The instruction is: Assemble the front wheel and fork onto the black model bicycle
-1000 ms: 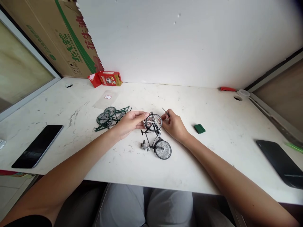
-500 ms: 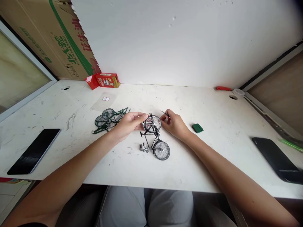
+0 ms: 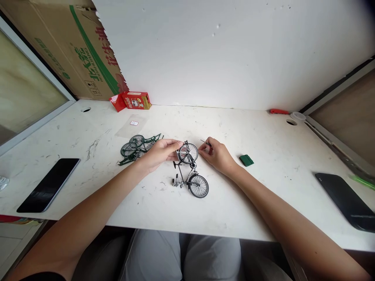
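Observation:
A black miniature bicycle (image 3: pixel 185 171) is pinched in my left hand (image 3: pixel 164 153), thumb on top near its upper wheel. The silver-spoked lower wheel (image 3: pixel 199 185) points toward me, and the pedal side faces left. My right hand (image 3: pixel 217 155) is closed beside the upper wheel, with thumb and forefinger tips close to the tyre. Tucked in its fingers is a slim screwdriver-like tool (image 3: pixel 204 142), its thin metal tip pointing up and left. Whether those fingertips also pinch a small part, I cannot tell. Dark green miniature bicycle parts (image 3: pixel 131 148) lie behind my left hand.
On the white table (image 3: pixel 164 210) a small green block-like piece (image 3: pixel 246 160) sits right of my right hand. Phones (image 3: pixel 48 185) (image 3: pixel 345 199) flank my arms. Farther back are a clear bag (image 3: pixel 131 125), a red box (image 3: pixel 137 100) and a red-handled item (image 3: pixel 279 111).
The view has shifted slightly, so most things appear a little to the right. My hands keep nearly the same hold on the bicycle and tool.

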A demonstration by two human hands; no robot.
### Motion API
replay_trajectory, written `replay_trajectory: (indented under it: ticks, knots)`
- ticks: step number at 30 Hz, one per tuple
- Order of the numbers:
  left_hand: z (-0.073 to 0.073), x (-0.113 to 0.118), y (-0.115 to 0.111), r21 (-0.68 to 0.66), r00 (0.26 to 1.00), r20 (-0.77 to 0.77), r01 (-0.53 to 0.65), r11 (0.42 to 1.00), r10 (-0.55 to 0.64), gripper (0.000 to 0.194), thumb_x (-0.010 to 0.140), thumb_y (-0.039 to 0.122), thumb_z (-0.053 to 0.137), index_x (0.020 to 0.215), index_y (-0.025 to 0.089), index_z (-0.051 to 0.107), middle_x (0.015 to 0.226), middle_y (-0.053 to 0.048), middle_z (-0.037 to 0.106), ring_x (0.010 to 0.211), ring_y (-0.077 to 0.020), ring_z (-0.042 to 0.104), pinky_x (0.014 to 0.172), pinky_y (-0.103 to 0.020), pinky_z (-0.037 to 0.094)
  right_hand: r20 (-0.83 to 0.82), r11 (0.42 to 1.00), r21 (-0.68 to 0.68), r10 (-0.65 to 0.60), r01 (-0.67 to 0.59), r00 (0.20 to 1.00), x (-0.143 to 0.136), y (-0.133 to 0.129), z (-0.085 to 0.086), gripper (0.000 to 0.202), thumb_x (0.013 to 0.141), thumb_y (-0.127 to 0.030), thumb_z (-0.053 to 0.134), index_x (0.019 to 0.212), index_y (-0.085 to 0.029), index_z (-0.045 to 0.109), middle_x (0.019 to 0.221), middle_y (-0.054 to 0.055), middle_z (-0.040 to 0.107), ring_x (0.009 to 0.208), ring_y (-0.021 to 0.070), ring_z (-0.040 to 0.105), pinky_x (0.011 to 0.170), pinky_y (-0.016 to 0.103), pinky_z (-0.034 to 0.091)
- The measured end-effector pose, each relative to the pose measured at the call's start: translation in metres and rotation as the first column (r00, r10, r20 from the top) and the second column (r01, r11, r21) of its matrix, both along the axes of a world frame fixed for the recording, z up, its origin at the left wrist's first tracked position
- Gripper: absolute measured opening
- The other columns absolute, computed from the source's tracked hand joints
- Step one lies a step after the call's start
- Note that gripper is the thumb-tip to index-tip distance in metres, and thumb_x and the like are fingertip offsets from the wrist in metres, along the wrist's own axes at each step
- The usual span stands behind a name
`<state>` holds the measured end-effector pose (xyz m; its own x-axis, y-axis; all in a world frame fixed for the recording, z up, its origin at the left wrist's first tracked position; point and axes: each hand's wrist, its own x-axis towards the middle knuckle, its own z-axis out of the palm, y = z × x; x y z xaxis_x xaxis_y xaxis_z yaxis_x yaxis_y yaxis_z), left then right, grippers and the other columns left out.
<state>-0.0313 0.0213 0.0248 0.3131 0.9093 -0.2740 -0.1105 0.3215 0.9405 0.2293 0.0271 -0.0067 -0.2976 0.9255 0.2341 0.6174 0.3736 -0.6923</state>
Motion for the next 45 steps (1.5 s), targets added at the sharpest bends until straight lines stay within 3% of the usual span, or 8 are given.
replay_trajectory:
  ticks: [4,10,19,27,39,45]
  knots:
    - [0.001,0.001,-0.003,0.008,0.999,-0.009,0.035,0.999,-0.035,0.044,0.084,0.050,0.087,0.107,0.014,0.078,0.097,-0.010,0.080,0.082,-0.0172,0.075,0.080,-0.031,0.060,0.080,0.998,0.059,-0.025,0.021,0.997,-0.005,0.000,-0.001,0.023,0.092,-0.029,0.061,0.084,-0.027,0.040,0.096,0.008,0.070,0.074,0.0211,0.056,0.070,0.038,0.047]
    - [0.001,-0.001,-0.001,0.022,0.999,-0.035,0.018,1.000,-0.017,0.048,0.081,0.053,0.088,0.106,0.013,0.077,0.096,-0.010,0.080,0.079,-0.0169,0.073,0.078,-0.032,0.058,-0.039,0.999,-0.039,0.020,-0.021,0.999,-0.002,-0.001,0.002,0.018,0.092,-0.028,0.061,0.091,-0.027,0.043,0.104,0.006,0.078,0.072,0.0190,0.059,0.066,0.036,0.046]
    - [-0.006,-0.003,0.002,0.000,0.997,-0.045,0.057,0.998,-0.056,0.049,0.080,0.053,0.089,0.105,0.012,0.079,0.100,-0.013,0.081,0.082,-0.0189,0.075,0.076,-0.032,0.058,-0.117,0.994,-0.057,0.086,-0.093,0.989,-0.002,-0.002,-0.002,0.038,0.096,-0.040,0.065,0.084,-0.028,0.031,0.107,0.007,0.082,0.085,0.0235,0.069,0.074,0.040,0.051]
    - [-0.006,-0.002,0.001,-0.001,0.991,-0.056,0.123,0.992,-0.123,0.046,0.082,0.053,0.087,0.104,0.014,0.080,0.101,-0.012,0.081,0.082,-0.0191,0.074,0.074,-0.031,0.057,-0.030,0.996,0.049,0.078,-0.077,0.996,-0.004,-0.001,-0.006,0.031,0.095,-0.033,0.064,0.081,-0.027,0.038,0.091,0.005,0.070,0.087,0.0246,0.069,0.072,0.038,0.051]
    - [-0.005,-0.001,0.001,-0.007,0.984,-0.074,0.163,0.987,-0.163,0.041,0.088,0.049,0.083,0.107,0.013,0.078,0.105,-0.012,0.081,0.086,-0.0185,0.074,0.077,-0.031,0.058,0.107,0.999,0.033,-0.001,-0.002,0.994,-0.007,0.001,-0.007,0.008,0.095,-0.023,0.057,0.091,-0.025,0.052,0.095,0.007,0.070,0.083,0.0221,0.062,0.073,0.035,0.048]
    - [-0.003,0.000,0.002,-0.024,0.984,-0.085,0.154,0.988,-0.155,0.038,0.090,0.045,0.082,0.109,0.012,0.078,0.106,-0.013,0.080,0.086,-0.0185,0.075,0.080,-0.034,0.060,-0.014,0.995,-0.093,0.021,-0.023,1.000,0.004,0.001,0.002,0.016,0.094,-0.029,0.067,0.084,-0.025,0.055,0.099,0.006,0.078,0.085,0.0218,0.069,0.074,0.035,0.051]
